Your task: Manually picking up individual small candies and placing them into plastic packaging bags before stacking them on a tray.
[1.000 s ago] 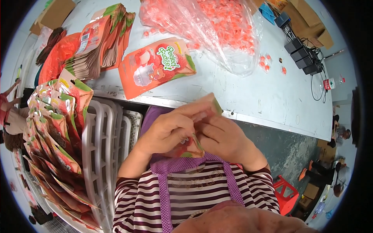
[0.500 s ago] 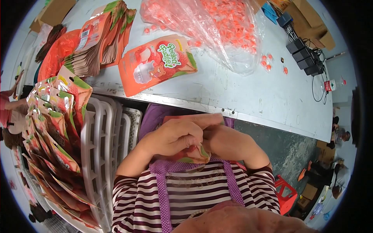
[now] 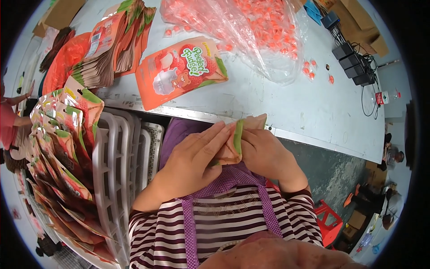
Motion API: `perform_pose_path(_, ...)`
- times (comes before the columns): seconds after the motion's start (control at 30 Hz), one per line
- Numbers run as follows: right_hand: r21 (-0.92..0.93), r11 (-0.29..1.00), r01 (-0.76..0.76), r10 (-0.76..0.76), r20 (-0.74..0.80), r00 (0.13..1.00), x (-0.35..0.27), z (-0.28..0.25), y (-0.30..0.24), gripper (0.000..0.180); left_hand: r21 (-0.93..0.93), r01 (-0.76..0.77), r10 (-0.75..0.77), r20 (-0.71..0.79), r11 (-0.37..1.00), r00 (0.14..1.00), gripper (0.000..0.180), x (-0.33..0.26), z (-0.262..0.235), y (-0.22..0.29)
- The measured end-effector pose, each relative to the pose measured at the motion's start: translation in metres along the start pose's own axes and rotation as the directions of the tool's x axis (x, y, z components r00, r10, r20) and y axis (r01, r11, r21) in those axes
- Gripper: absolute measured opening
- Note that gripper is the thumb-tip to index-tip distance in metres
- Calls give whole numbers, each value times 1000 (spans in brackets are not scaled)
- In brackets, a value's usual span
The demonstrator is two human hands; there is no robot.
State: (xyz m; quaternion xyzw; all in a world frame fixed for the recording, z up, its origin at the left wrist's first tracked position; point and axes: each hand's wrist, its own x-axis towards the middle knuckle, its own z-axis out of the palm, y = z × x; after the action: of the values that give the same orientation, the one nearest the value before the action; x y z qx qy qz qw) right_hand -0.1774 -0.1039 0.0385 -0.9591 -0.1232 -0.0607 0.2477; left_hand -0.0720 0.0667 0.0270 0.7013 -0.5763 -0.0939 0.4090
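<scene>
In front of my lap I hold a pink-and-green candy pouch (image 3: 237,141) between both hands, at the table's near edge. My left hand (image 3: 192,157) presses on its left side, long fingers laid along it and the thumb beneath. My right hand (image 3: 271,154) is curled round the right side, with its fingertips partly hidden behind the pouch. A filled-looking pouch of the same kind (image 3: 181,71) lies flat on the table beyond my hands.
At left stands a white plastic basket (image 3: 105,179) packed with upright pouches (image 3: 67,148). Stacked flat pouches (image 3: 101,67) lie on the table (image 3: 268,105). Farther back is a clear bag of wrapped red candies (image 3: 268,31), with loose candies (image 3: 309,69) beside it. Black power adapters (image 3: 354,65) sit right.
Both hands have come up toward the table edge and opened out from their crossed position. The pouch has turned, its green-edged end now pointing up between my hands.
</scene>
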Motion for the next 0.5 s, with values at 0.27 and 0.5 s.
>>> perform_pose_path(0.27, 180, 960, 214, -131, -384, 914, 3, 2, 9, 49, 27, 1, 5, -223, 1000, 975, 41, -1, -4, -13)
perform_pose_path(0.5, 655, 753, -63, 453, -448, 771, -7, 18, 26, 40, -469, 26, -194, -313, 883, 930, 17, -7, -8, -26)
